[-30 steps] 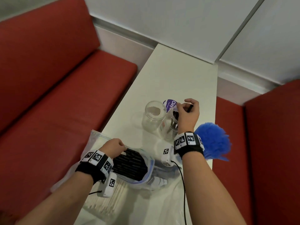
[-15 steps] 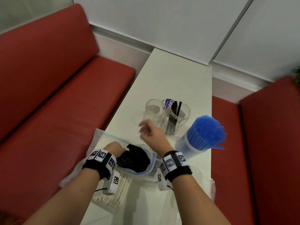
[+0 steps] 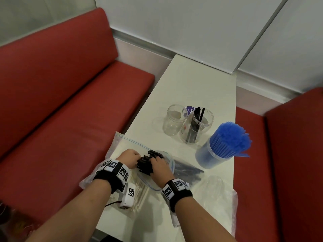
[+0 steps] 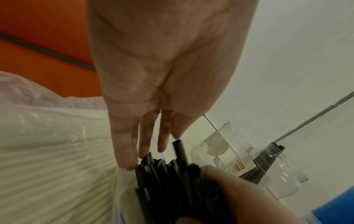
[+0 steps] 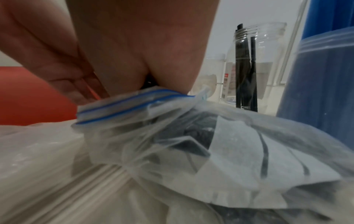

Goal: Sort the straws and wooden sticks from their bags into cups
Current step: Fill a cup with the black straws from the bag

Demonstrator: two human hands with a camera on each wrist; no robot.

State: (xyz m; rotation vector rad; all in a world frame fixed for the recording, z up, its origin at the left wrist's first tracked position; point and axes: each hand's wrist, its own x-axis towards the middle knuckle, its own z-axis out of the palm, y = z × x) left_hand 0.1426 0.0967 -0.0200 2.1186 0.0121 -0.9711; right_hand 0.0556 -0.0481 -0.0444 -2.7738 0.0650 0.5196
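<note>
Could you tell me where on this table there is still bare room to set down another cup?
The far end of the table, between the wall and the empty clear jar, is bare. A narrow bare strip runs left of that jar to the table's edge. The near half is crowded: bags under both hands, the jar with black straws and the tub of blue straws.

Three cups (image 3: 174, 119), three bags (image 3: 167, 159), two hands (image 3: 160, 165).

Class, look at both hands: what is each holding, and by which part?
The right hand grips the black straws near their upper ends at the bag's mouth. The left hand only touches their tips with straight fingers.
</note>
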